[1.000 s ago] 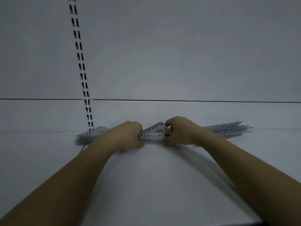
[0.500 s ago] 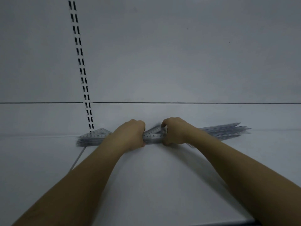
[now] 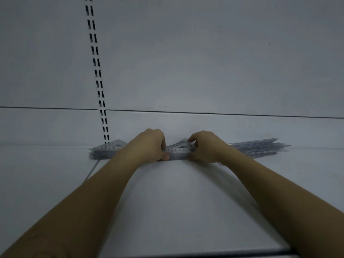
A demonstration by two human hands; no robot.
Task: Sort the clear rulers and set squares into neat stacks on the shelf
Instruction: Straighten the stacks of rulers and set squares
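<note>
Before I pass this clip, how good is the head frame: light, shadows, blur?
Head view: dim and grey, no glare; soft shadows beside both forearms on the shelf; rulers at right are smeared; scale marks on the set squares gripped between left hand and right hand show faintly.

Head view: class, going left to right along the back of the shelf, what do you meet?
Stack of set squares → left hand → held set squares → right hand → pile of rulers

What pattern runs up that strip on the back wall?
Two columns of dark slots on the pale strip, seen in the head view.
</note>
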